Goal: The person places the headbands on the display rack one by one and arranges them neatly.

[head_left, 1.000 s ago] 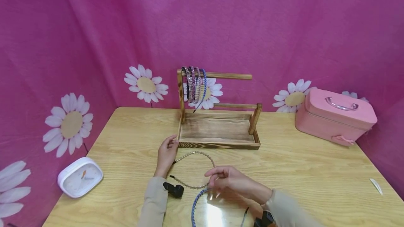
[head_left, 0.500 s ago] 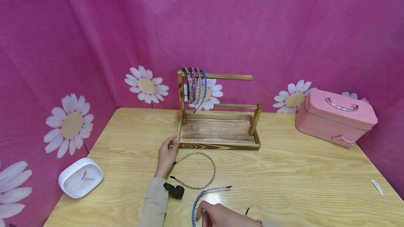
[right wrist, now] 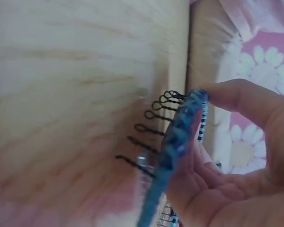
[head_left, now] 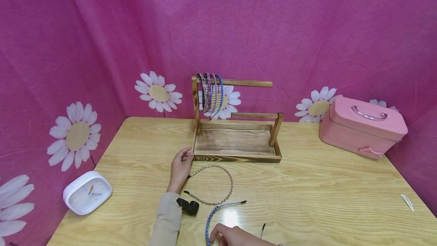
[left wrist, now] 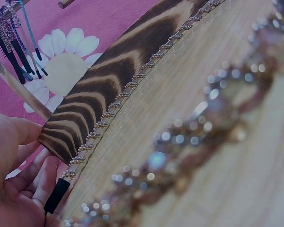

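My left hand (head_left: 180, 170) grips the front left corner of a wooden headband stand (head_left: 237, 158), thumb on one side and fingers curled beneath in the left wrist view. A gold beaded headband (head_left: 233, 185) lies on the table beside that hand, its black tip close to the fingers. At the bottom of the head view, my right hand (head_left: 235, 236) pinches a blue headband (head_left: 209, 223) with black wire teeth. The right wrist view shows the index fingertip against the band (right wrist: 173, 142). Several headbands (head_left: 209, 92) hang at the left of the stand's upper bar.
A white clock (head_left: 87, 193) stands at the table's left edge. The pink case (head_left: 363, 128) with a metal handle is at the back right. A small white crescent-shaped piece (head_left: 407, 202) lies near the right edge. Behind everything hangs a magenta cloth (head_left: 259, 29) with daisies.
My right hand has moved down from above the gold beaded headband to the blue one and taken hold of it. The blue headband has shifted slightly left. My left hand stays on the stand.
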Action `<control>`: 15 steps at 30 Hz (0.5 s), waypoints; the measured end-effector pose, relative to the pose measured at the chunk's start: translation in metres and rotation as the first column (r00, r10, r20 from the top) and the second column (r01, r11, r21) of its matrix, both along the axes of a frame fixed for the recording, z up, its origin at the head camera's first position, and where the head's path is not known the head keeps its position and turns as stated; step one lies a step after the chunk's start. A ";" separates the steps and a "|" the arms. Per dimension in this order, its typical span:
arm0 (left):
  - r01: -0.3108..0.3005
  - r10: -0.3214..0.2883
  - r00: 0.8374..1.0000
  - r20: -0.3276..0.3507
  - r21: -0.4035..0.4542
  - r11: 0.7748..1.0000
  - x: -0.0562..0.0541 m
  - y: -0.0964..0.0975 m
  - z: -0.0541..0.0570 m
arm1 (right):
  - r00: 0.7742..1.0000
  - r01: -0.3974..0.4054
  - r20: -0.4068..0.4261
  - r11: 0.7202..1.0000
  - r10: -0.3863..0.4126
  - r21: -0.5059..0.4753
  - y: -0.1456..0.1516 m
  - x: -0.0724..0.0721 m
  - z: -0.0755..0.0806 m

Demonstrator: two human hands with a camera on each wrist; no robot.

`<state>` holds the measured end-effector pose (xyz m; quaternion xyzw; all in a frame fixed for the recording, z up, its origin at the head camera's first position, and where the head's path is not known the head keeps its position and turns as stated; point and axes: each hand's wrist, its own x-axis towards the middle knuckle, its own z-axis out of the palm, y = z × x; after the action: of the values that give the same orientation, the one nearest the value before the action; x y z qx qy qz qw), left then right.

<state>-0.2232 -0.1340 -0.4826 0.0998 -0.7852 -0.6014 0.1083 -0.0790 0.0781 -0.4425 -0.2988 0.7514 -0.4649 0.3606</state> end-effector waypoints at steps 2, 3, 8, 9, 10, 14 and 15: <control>0.001 -0.001 1.000 -0.001 -0.005 1.000 0.000 0.000 0.000 | 1.000 0.008 0.028 0.999 -0.007 -0.034 0.003 -0.001 0.002; 0.002 -0.002 1.000 0.000 -0.006 1.000 0.000 0.000 0.001 | 0.999 0.014 0.049 0.998 -0.011 -0.053 0.005 -0.002 0.004; 0.002 -0.002 1.000 0.001 -0.013 1.000 0.001 -0.001 0.001 | 0.974 0.069 0.222 0.986 -0.033 -0.155 0.019 -0.002 0.016; 0.002 -0.002 1.000 0.000 -0.012 1.000 0.001 -0.001 0.001 | 0.965 0.085 0.259 0.981 -0.038 -0.172 0.023 -0.003 0.019; 0.003 -0.003 1.000 0.000 -0.013 1.000 0.001 -0.001 0.001 | 0.959 0.095 0.280 0.977 -0.039 -0.190 0.027 -0.003 0.022; 0.003 -0.003 1.000 0.001 -0.016 1.000 0.001 -0.001 0.001 | 0.956 0.144 0.286 0.957 -0.068 -0.253 0.044 -0.008 0.034; 0.004 -0.004 1.000 0.002 -0.015 1.000 0.001 -0.001 0.001 | 0.955 0.161 0.284 0.949 -0.081 -0.270 0.049 -0.010 0.036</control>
<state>-0.2223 -0.1350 -0.4815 0.0982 -0.7901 -0.5955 0.1070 -0.0887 0.1268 -0.4066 -0.2353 0.6360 -0.6277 0.3823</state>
